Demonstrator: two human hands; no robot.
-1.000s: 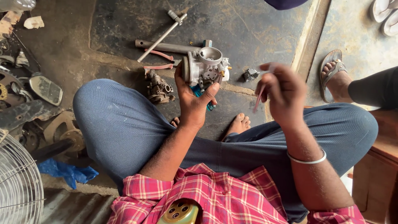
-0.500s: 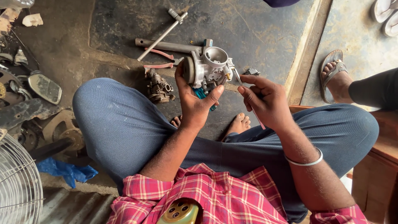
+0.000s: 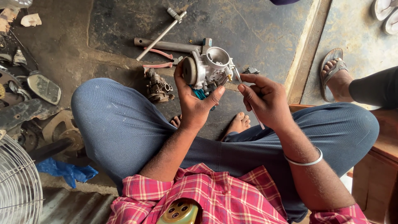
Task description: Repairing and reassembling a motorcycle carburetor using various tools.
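Note:
My left hand (image 3: 195, 104) grips a silver carburetor (image 3: 208, 66) from below, holding it up over my crossed legs. My right hand (image 3: 265, 98) pinches a thin screwdriver (image 3: 239, 79) like a pen, its tip touching the carburetor's right side. A teal handle shows just under the carburetor, behind my left fingers.
On the dark floor lie a second, dirty carburetor (image 3: 157, 88), red-handled pliers (image 3: 159, 60), a T-handle wrench (image 3: 159, 35) and a metal bar (image 3: 168, 45). Scrap parts and a mirror (image 3: 43, 88) crowd the left. A wire fan guard (image 3: 16, 186) sits lower left. Another person's sandalled foot (image 3: 336, 76) rests at right.
My right hand moved left from open air to the carburetor and set the screwdriver tip against its side. My left hand stayed nearly in place, holding the carburetor.

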